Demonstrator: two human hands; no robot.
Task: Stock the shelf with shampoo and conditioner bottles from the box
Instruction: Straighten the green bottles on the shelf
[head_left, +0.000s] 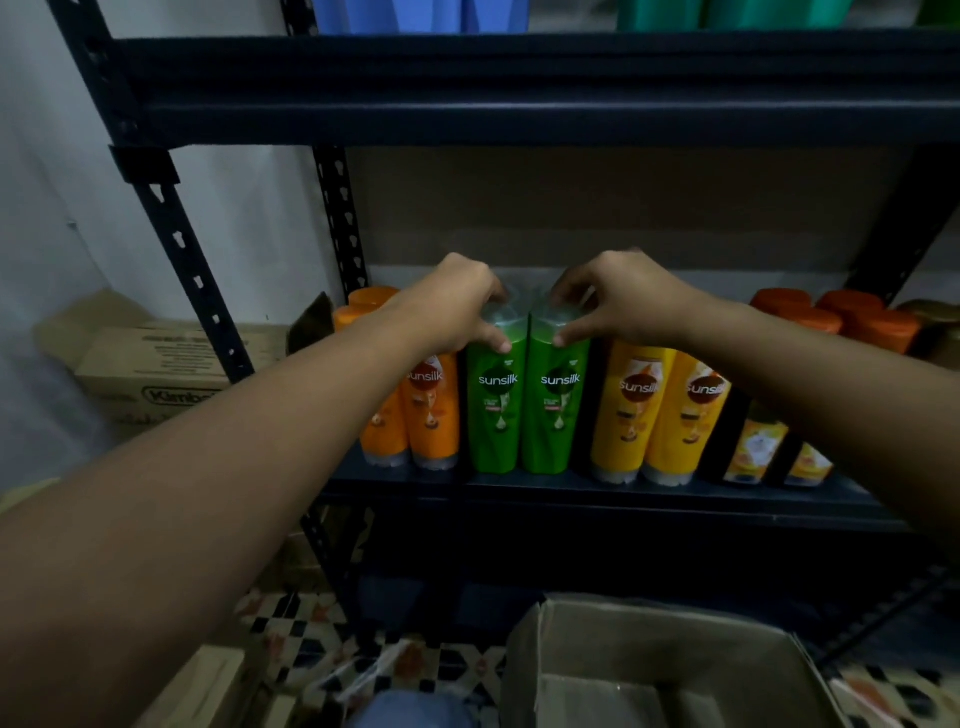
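Two green Sunsilk bottles stand upright side by side on the dark metal shelf (597, 499). My left hand (457, 306) grips the top of the left green bottle (493, 410), thumb on its front. My right hand (618, 301) grips the top of the right green bottle (556, 415) the same way. Both bottoms rest at the shelf's front edge. An open cardboard box (660, 670) sits on the floor below; what it holds is hidden in shadow.
Orange Sunsilk bottles (431, 415) stand left of the green pair, yellow ones (660, 415) right, then small dark-and-yellow bottles (753, 447). Orange-capped bottles (852, 317) fill the back right. Cardboard cartons (156, 364) lie left of the rack. Blue and green items sit on the upper shelf.
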